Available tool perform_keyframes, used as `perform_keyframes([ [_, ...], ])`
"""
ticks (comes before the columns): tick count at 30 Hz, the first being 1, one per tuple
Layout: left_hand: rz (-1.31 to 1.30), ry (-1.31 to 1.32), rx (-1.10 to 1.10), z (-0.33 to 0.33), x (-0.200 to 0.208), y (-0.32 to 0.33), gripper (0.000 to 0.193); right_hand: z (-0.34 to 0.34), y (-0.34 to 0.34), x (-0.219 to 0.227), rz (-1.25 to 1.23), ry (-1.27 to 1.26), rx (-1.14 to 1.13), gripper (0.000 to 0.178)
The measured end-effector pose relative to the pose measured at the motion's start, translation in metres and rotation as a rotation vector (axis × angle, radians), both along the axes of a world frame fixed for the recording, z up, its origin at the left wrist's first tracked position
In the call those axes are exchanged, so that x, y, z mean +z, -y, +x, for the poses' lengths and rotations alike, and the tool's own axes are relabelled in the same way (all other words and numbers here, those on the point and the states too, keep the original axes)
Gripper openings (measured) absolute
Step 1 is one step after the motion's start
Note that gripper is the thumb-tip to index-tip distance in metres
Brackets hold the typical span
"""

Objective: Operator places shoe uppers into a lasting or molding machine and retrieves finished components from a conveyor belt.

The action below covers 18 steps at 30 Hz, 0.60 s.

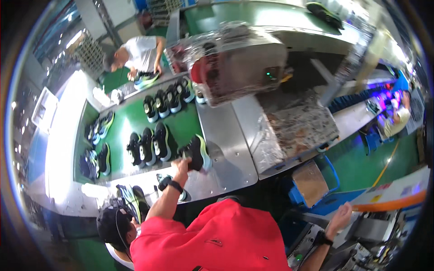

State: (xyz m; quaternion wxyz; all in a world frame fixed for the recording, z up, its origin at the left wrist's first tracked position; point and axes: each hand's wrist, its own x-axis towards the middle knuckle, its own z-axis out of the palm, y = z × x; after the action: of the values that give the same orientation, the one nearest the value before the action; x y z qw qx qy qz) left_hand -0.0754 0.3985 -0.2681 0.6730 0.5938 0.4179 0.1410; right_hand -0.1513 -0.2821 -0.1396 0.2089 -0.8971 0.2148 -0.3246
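My left hand (pixel 181 165) reaches forward over the metal edge of the work table and is closed on a black sneaker (pixel 197 152) with a pale blue and yellow-green sole. Just left of that wrist, another sneaker (pixel 163 182) lies partly hidden behind my forearm. Beside it on the green surface stands a row of similar black sneakers (pixel 147 147). Out to the right, my right hand (pixel 341 217) is held above a machine (pixel 377 228), close to an orange bar (pixel 393 202). Its fingers look loosely extended, with nothing visible in them.
A plastic-wrapped machine (pixel 244 63) stands across the table. One co-worker (pixel 138 52) handles a shoe at the far left; another (pixel 113 228) sits close on my left with shoes. A third person (pixel 398 117) works far right. A blue cart (pixel 312 183) stands right of the table.
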Motion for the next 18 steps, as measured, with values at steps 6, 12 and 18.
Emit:
perform_keyframes([
  [6, 0.738, -0.176, 0.049, 0.058, -0.072, -0.106, 0.041, 0.219, -0.048, 0.080, -0.104, 0.001, 0.340, 0.028],
  [12, 0.486, -0.555, 0.010, 0.106, -0.044, -0.103, 0.083, 0.370, -0.033, 0.052, -0.284, -0.313, 0.357, 0.035],
  [18, 0.482, -0.725, -0.026, 0.100, -0.082, -0.127, 0.088, 0.393, 0.025, 0.018, -0.221, -0.633, 0.227, 0.041],
])
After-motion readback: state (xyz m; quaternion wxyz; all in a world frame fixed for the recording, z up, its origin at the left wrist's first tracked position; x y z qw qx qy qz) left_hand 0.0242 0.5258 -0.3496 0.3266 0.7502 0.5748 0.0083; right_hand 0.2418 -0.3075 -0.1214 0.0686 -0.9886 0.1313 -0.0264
